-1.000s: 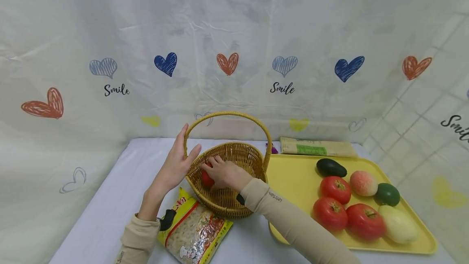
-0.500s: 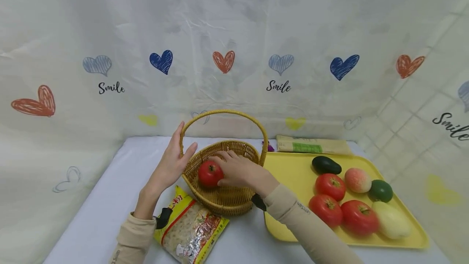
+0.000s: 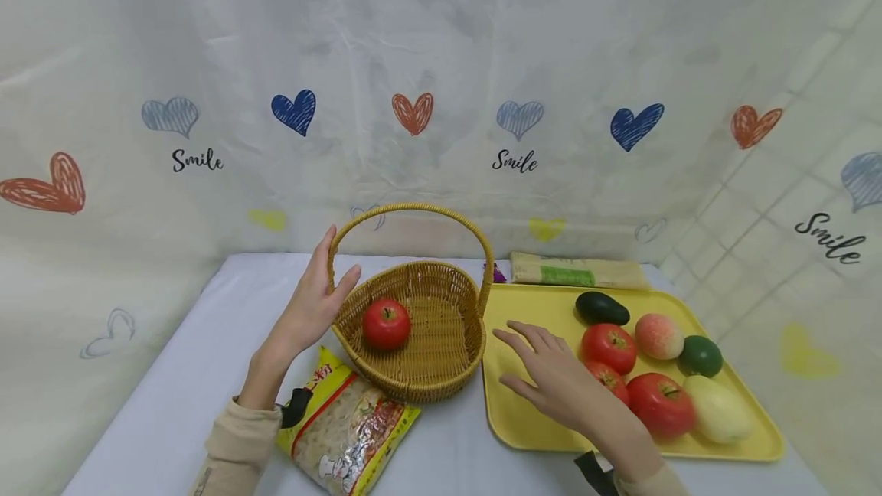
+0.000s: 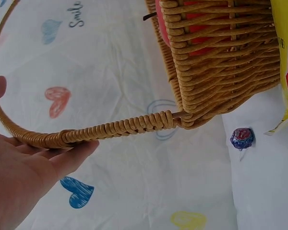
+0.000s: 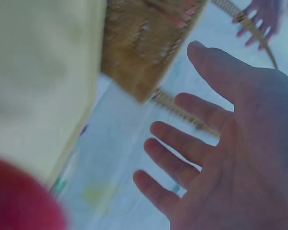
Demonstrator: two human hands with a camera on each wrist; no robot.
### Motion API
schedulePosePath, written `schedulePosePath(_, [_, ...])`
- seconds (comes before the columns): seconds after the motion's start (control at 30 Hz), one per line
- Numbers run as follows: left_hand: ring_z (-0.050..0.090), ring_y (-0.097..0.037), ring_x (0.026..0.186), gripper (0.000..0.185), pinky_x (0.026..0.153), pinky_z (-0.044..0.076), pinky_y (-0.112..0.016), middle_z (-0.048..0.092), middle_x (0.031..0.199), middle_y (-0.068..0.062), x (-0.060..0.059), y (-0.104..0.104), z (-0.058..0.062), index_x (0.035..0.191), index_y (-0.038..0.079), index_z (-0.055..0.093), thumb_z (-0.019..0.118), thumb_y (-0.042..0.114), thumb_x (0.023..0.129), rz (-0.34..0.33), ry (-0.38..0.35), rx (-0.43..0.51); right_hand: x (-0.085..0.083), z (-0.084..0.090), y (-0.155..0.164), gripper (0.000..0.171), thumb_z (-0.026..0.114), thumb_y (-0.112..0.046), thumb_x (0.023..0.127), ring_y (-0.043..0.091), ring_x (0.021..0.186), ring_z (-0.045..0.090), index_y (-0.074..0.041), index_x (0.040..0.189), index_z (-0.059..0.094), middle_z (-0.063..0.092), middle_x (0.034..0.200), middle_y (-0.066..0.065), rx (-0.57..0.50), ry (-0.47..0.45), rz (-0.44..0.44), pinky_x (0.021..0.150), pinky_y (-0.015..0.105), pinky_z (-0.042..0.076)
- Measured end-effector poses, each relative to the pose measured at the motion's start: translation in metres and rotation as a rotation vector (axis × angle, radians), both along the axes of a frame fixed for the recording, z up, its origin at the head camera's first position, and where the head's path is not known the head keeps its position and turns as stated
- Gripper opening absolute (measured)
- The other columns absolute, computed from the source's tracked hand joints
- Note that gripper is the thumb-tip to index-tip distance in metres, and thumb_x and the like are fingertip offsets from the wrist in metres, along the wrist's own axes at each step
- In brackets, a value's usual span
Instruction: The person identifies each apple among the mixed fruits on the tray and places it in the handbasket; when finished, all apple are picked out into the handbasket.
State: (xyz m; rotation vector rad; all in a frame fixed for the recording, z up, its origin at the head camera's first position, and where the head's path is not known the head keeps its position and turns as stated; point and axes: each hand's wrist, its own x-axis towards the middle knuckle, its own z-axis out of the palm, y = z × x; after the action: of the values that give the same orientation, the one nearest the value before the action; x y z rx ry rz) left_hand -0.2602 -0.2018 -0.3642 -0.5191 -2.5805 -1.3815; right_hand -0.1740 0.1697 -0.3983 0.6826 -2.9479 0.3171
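Note:
A woven basket point(image 3: 441, 373) with a tall hoop handle point(image 3: 413, 209) stands mid-table, one red tomato point(image 3: 386, 324) inside it. My left hand point(image 3: 315, 303) rests against the handle's left side with straight fingers, and the handle point(image 4: 115, 128) runs across the palm of that hand point(image 4: 19, 182). My right hand point(image 3: 547, 372) hovers palm down with fingers spread over the left part of the yellow tray point(image 3: 524, 311), holding nothing. The right wrist view shows this open hand point(image 5: 221, 158) blurred, with the basket point(image 5: 144, 48) beyond it.
The tray holds an avocado point(image 3: 602, 308), tomatoes point(image 3: 609, 347), a peach point(image 3: 658, 335), a lime point(image 3: 699, 356) and a pale mango point(image 3: 719, 409). A noodle bag point(image 3: 344, 427) lies in front of the basket, a flat packet point(image 3: 577, 272) behind the tray, a purple sweet point(image 4: 242, 138) between.
My right hand let go of the tomato in the basket, drew out to the right and now hovers over the tray. The left hand stays on the handle.

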Motion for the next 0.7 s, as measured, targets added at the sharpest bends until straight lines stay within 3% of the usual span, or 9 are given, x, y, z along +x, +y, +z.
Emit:
schedulePosePath(0.13, [0.013,-0.037,0.161,0.083,0.118,0.032,-0.068,0.000,0.175,-0.005,0.001,-0.001,-0.001,0.166,0.024,-0.006,0.049,0.045,0.107,0.001,0.005,0.003,0.015,-0.016,0.029,0.062,0.075,-0.042,0.092,0.037,0.140,0.048,-0.020,0.147,0.055,0.053,0.151,0.012,0.051,0.085,-0.115,0.111,0.065,0.040])
schedulePosePath(0.3, [0.009,-0.037,0.161,0.085,0.119,0.030,-0.068,0.000,0.175,-0.005,0.001,0.000,0.000,0.166,0.023,-0.006,0.048,0.048,0.107,-0.004,0.013,-0.006,0.028,-0.034,0.061,0.062,0.079,-0.044,0.088,0.041,0.141,0.042,-0.020,0.142,0.059,0.055,0.149,0.015,0.063,0.120,-0.220,0.114,0.068,0.031])
schedulePosePath(0.5, [0.007,-0.038,0.161,0.085,0.121,0.026,-0.068,-0.002,0.175,-0.007,0.000,-0.001,0.000,0.166,0.022,-0.007,0.049,0.046,0.108,-0.018,0.018,-0.007,0.036,-0.044,0.080,0.063,0.078,-0.046,0.088,0.043,0.144,0.037,-0.018,0.142,0.060,0.054,0.149,0.016,0.054,0.113,-0.265,0.114,0.069,0.028])
schedulePosePath(0.7, [0.009,-0.038,0.161,0.084,0.121,0.026,-0.068,-0.001,0.175,-0.007,-0.001,-0.001,-0.001,0.166,0.022,-0.007,0.049,0.044,0.108,-0.016,0.014,0.001,0.039,-0.049,0.085,0.070,0.080,-0.049,0.086,0.043,0.137,0.044,-0.020,0.145,0.057,0.053,0.150,0.017,0.058,0.095,-0.267,0.105,0.072,0.039])
